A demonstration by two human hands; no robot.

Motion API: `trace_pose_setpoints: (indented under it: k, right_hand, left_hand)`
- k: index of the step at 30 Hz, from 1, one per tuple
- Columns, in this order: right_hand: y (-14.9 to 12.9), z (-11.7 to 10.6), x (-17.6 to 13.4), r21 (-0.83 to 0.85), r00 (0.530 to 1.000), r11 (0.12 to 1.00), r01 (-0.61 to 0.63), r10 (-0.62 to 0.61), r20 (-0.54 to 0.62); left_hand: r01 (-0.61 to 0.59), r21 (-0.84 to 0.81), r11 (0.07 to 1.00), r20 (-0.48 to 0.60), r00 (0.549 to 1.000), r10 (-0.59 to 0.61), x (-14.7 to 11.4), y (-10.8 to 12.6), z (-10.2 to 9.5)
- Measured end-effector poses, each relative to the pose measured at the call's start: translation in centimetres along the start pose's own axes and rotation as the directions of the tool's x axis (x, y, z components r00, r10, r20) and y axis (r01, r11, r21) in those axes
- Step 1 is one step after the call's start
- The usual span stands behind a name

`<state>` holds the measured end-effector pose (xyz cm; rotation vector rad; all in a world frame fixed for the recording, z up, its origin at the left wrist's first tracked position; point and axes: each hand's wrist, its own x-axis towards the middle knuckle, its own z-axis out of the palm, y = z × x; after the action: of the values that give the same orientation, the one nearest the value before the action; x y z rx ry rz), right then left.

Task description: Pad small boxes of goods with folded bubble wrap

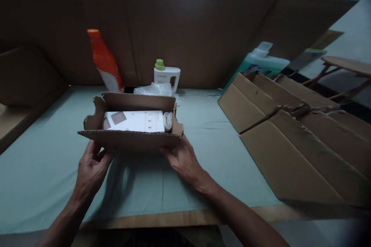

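Both of my hands hold a small open cardboard box (136, 141) slightly above the table, its near wall facing me. My left hand (94, 162) grips the lower left corner, its fingertips partly hidden under the box. At the lower right corner, my right hand (182, 158) has its thumb against the near wall and its other fingers out of sight. Inside the box lies a white printed carton (136, 120). A crumpled clear wad, perhaps plastic wrap (167, 121), is tucked at the carton's right end.
Behind the box stand an orange bottle (107, 61), a white jug with a green cap (165, 75) and some bubble wrap (153, 89). Cardboard boxes (284, 154) line the right side, with a teal bottle (261, 61) behind them. A cardboard wall (185, 34) closes the back.
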<state>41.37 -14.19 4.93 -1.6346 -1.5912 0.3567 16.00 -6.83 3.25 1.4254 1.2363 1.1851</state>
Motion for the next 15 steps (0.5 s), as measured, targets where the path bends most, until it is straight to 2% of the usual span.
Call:
trace_pose_setpoints:
  k: [3,7,11,13,15]
  right_hand:
    - [-0.3,-0.5,1.3,0.02,1.0,1.0,0.007,-0.006,-0.019]
    - [1.6,-3.6,-0.7,-0.012,0.996,0.998,-0.054,0.053,-0.073]
    - [4.7,-6.8,-3.9,-0.076,0.959,0.977,-0.202,0.181,-0.219]
    - [6.7,-8.4,-4.7,-0.119,0.925,0.956,-0.267,0.22,-0.311]
    - [9.1,-9.9,-5.0,-0.174,0.916,0.944,-0.282,0.211,-0.341]
  left_hand:
    - [-0.028,-0.039,0.999,-0.009,1.0,0.028,0.0,0.4,0.2]
    - [-0.033,-0.08,0.996,0.104,0.994,0.041,-0.7,0.6,4.0]
    - [-0.038,-0.112,0.993,0.265,0.962,0.067,0.9,0.8,10.5]
    - [-0.089,-0.118,0.989,0.363,0.923,0.126,2.8,1.0,14.7]
    - [-0.167,-0.117,0.979,0.46,0.865,0.203,5.2,1.3,19.3]
